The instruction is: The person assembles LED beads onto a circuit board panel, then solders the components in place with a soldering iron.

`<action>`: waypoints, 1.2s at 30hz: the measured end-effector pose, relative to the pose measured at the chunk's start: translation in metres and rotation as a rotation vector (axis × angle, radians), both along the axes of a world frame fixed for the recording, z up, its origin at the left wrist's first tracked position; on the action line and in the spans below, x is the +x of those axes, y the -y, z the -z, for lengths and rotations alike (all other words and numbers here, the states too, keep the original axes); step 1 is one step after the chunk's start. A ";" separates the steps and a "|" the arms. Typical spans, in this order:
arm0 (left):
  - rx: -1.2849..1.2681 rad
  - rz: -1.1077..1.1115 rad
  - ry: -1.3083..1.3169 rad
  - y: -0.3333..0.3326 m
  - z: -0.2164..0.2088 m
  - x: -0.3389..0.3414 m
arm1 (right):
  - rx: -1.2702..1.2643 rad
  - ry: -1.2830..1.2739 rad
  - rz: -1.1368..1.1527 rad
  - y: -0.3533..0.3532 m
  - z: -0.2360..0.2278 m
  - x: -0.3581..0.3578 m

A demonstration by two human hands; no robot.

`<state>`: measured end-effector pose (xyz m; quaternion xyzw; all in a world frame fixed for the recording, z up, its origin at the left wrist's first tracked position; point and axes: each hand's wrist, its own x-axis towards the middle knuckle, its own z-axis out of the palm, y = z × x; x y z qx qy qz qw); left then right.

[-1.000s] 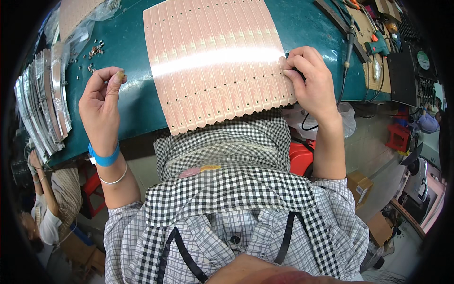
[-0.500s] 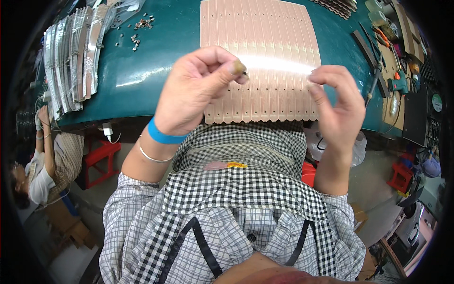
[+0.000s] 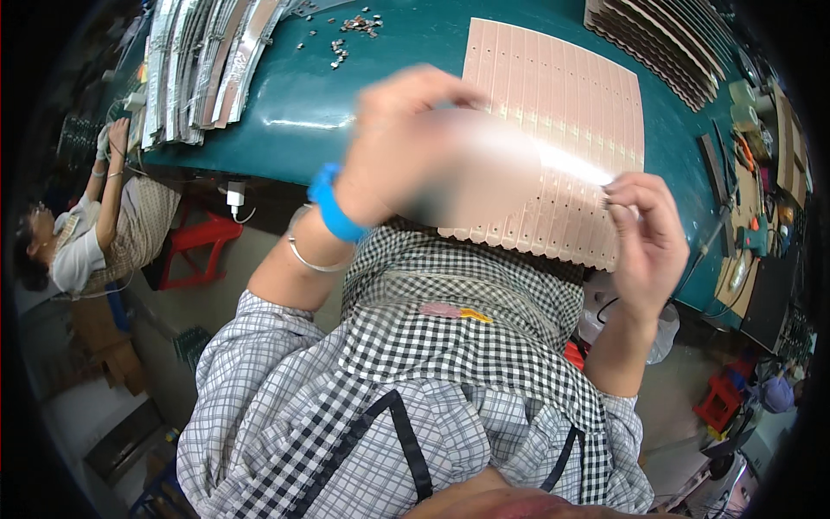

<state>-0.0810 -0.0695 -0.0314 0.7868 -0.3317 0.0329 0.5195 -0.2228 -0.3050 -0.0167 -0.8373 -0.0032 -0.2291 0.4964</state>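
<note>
A pinkish-copper ribbed panel (image 3: 558, 95) of joined strips, dotted with rows of small holes, lies on the green table in front of me. My left hand (image 3: 402, 130), with a blue band and a bangle at its wrist, is above the panel's left side. Blur covers its fingers, so I cannot see what they hold. Over the panel's right edge, my right hand (image 3: 648, 233) has thumb and fingers drawn together. Something small and dark shows at those fingertips, too small to name.
Silvery wrapped strips (image 3: 207, 65) are stacked at the table's far left, near loose small metal pieces (image 3: 359, 26). More wavy-edged panels (image 3: 661, 48) lie far right. Tools and a soldering iron (image 3: 711, 229) lie along the right side. A co-worker (image 3: 86, 225) sits at left.
The view has shifted, so the table's contents appear farther right and tilted. My left hand has moved and its fingers have become blurred. My right fingertips have come closer together.
</note>
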 end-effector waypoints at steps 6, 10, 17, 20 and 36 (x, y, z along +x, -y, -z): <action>0.625 -0.533 0.384 -0.099 0.048 0.128 | -0.024 -0.146 0.107 0.043 0.009 -0.021; 0.557 -0.373 0.381 -0.088 0.062 0.142 | -0.162 -0.206 0.165 0.053 0.010 -0.029; 0.522 -0.263 0.210 -0.059 0.049 0.100 | -0.449 -0.157 0.161 0.066 0.017 -0.027; 0.518 -0.264 0.134 -0.051 0.042 0.088 | -0.441 -0.186 0.173 0.067 0.025 -0.031; 0.180 -0.213 -0.121 -0.047 0.023 0.058 | -0.510 -0.195 0.163 0.059 0.030 -0.026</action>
